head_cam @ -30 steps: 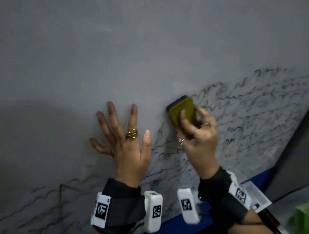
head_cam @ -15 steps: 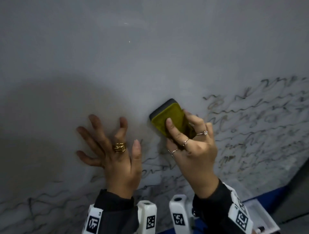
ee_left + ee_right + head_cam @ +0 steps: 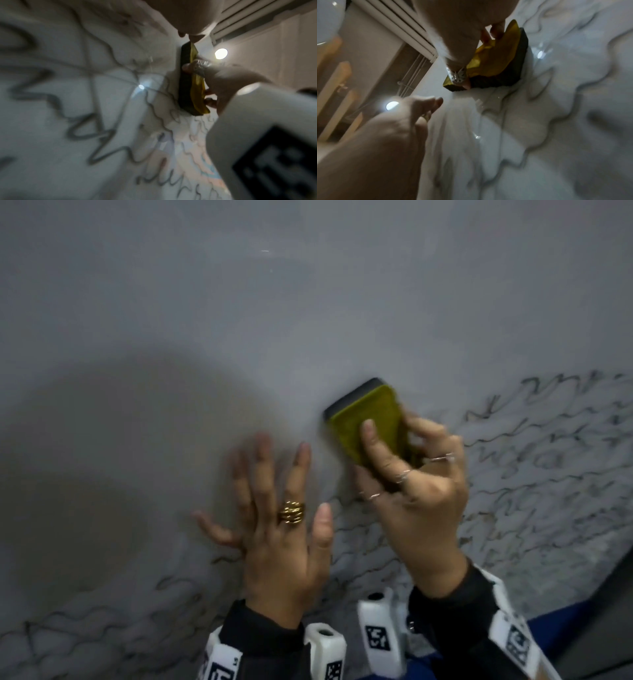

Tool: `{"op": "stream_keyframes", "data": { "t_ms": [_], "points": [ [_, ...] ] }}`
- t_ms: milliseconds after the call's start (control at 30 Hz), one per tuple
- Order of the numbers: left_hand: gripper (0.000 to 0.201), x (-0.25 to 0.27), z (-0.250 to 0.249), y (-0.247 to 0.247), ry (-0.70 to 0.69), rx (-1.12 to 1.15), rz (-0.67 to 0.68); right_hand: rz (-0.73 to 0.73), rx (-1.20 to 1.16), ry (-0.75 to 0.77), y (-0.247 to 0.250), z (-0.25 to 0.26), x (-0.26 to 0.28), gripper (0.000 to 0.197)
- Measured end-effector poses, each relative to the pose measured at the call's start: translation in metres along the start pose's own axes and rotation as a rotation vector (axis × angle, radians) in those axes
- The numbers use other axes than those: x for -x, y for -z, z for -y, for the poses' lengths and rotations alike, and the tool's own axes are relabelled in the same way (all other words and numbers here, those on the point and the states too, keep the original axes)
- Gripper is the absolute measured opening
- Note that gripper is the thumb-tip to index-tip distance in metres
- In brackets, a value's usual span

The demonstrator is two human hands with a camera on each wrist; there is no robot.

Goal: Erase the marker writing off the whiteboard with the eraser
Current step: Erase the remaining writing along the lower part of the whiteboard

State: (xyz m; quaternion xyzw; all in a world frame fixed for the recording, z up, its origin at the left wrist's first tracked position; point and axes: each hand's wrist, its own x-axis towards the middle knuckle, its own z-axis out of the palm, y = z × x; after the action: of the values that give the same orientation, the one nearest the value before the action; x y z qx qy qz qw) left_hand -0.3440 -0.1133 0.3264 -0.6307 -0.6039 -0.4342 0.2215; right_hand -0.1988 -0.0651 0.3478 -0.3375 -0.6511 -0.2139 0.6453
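Two hands work at the whiteboard [image 3: 308, 302]: the right hand [image 3: 411, 491] grips the yellow-backed eraser [image 3: 366, 419], felt pressed flat on the board; the left hand [image 3: 277, 525], fingers spread, apparently rests beside it. Marker writing [image 3: 531, 474] remains right and below. Risk: the left palm smears unerased lines; a tilted eraser skips strokes.
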Motion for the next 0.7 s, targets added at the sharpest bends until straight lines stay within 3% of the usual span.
{"op": "stream_keyframes", "data": {
  "t_ms": [133, 200, 333, 433, 600, 700],
  "points": [
    [0.057, -0.012, -0.020, -0.001, -0.064, 0.030, 0.046, -0.071, -0.036, -0.201, 0.029, -0.056, -0.010, 0.045],
    [0.057, -0.017, -0.029, 0.000, -0.102, 0.035, 0.092, -0.083, -0.054, -0.234, 0.030, -0.059, -0.015, 0.047],
    [0.055, -0.020, -0.037, -0.003, -0.109, 0.055, 0.133, -0.020, -0.075, -0.059, 0.016, -0.030, -0.013, 0.043],
    [0.052, -0.019, -0.034, -0.007, -0.090, -0.005, 0.095, 0.004, -0.086, 0.030, 0.019, -0.043, -0.012, 0.042],
    [0.049, -0.023, -0.047, -0.019, -0.068, 0.026, -0.091, -0.153, -0.165, -0.327, 0.050, -0.118, -0.018, 0.042],
    [0.047, -0.026, -0.060, -0.024, -0.055, 0.215, -0.143, -0.157, -0.133, -0.336, 0.052, -0.116, -0.021, 0.042]
  ]
}}
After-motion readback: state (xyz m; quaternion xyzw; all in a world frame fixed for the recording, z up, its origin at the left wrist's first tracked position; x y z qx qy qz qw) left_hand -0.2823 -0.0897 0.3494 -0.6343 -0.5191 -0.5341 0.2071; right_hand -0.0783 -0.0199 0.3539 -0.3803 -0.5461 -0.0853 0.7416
